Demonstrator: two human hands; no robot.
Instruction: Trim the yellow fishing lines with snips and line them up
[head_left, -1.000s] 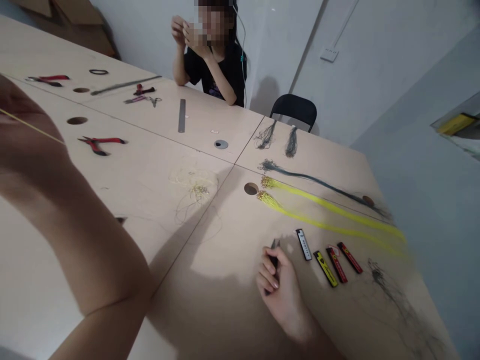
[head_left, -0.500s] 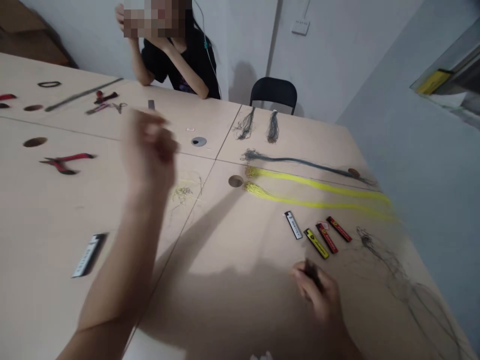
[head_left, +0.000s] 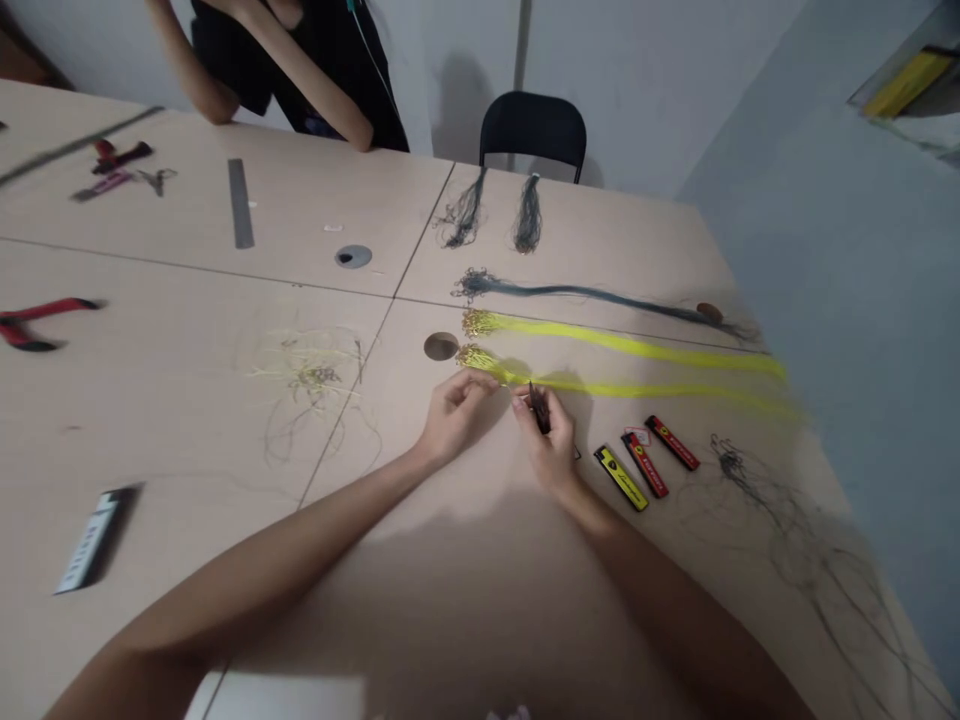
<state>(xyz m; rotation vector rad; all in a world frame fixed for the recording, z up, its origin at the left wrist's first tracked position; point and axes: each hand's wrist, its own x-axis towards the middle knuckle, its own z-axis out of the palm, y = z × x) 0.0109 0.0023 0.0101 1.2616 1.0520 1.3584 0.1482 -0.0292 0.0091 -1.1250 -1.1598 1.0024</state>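
Observation:
Both hands meet over the near end of the lower yellow strand bundle [head_left: 600, 388]. My left hand [head_left: 459, 408] is pinched at the bundle's hooked end; what lies between its fingertips is too small to make out. Just to the right, my right hand [head_left: 547, 430] is closed round a small dark pointed tool [head_left: 538, 406], its fingertips close to the left ones. A second yellow bundle [head_left: 637, 348] and a dark blue-grey bundle [head_left: 592, 292] lie beyond. Right of my right hand are a yellow lighter-like case [head_left: 621, 478] and two red ones [head_left: 672, 443].
Tangled dark thread [head_left: 780, 515] lies at the right, pale tangled thread [head_left: 311, 375] left of centre. Red-handled pliers [head_left: 45, 318] and a silver case [head_left: 91, 540] are at the left. A person [head_left: 300, 80] leans on the far edge beside a black chair [head_left: 534, 130].
My left hand has come down from its raised position to the yellow bundle. My right hand has moved up and left beside it. The view has shifted, bringing a grey ruler fully into sight.

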